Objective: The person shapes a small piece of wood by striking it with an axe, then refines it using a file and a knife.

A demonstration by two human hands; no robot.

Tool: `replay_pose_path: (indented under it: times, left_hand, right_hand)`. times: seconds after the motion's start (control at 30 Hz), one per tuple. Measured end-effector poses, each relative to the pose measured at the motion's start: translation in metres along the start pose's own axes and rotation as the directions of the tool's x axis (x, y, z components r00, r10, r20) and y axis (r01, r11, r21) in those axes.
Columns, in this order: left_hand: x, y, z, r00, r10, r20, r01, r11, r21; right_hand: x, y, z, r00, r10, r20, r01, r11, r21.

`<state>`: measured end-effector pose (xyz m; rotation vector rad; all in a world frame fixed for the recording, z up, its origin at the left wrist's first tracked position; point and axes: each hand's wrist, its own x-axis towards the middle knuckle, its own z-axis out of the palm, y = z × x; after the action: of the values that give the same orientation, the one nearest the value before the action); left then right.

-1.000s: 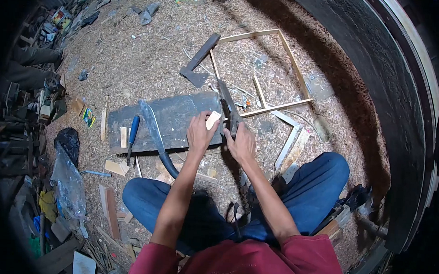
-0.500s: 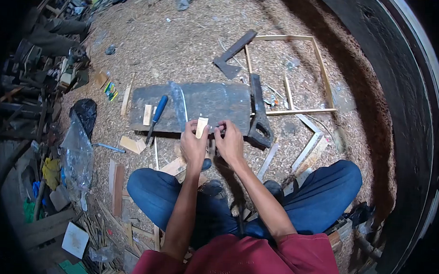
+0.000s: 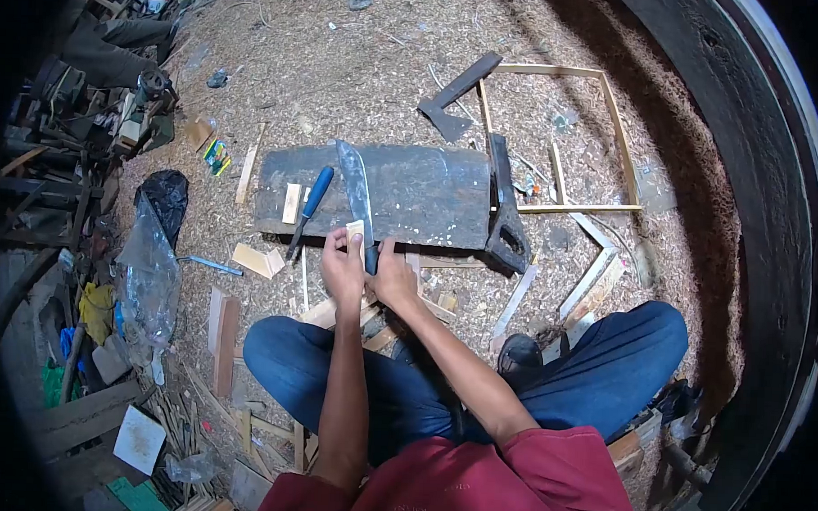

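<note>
My left hand [image 3: 343, 269] is closed on a small pale wood block [image 3: 355, 229], held upright between thumb and fingers at the near edge of a dark wooden board [image 3: 429, 198]. Against the dark handle of a large machete [image 3: 354, 179] is my right hand [image 3: 396, 278], its fingers closed around the handle's side and partly hidden. The machete's broad blade points away from me over the board. Left of it lie a blue-handled chisel-like tool [image 3: 315, 196] and another small wood block [image 3: 292, 203].
A handsaw [image 3: 504, 218] leans at the board's right end. Beyond it are a hatchet [image 3: 455, 99] and a thin wooden frame [image 3: 618, 141] on the shavings-covered ground. Wood offcuts [image 3: 257, 259] and a clear plastic bag [image 3: 149, 269] lie to the left.
My right hand has moved left and down to the machete's handle. The left hand still holds the wood block, now lower beside the blade. The view has shifted slightly.
</note>
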<state>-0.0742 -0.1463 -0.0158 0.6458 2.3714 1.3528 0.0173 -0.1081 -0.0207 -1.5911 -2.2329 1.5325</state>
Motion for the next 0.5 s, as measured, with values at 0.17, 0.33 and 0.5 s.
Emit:
replay_pose_path:
  times: [0.17, 0.33, 0.5]
  left_hand:
    - [0.005, 0.015, 0.002, 0.997, -0.038, 0.071, 0.043, 0.997, -0.07]
    - [0.005, 0.064, 0.025, 0.987, 0.138, 0.083, -0.132, 0.988, -0.077]
    - [-0.012, 0.116, 0.065, 0.907, 0.343, 0.243, -0.297, 0.932, -0.209]
  right_hand:
    - [-0.011, -0.005, -0.021, 0.993, 0.053, -0.102, -0.046, 0.996, 0.072]
    - [-0.021, -0.001, -0.08, 0.962, 0.008, -0.272, 0.014, 0.997, 0.078]
    - [-0.031, 0.014, -0.157, 0.855, -0.101, -0.509, 0.217, 0.96, 0.175]
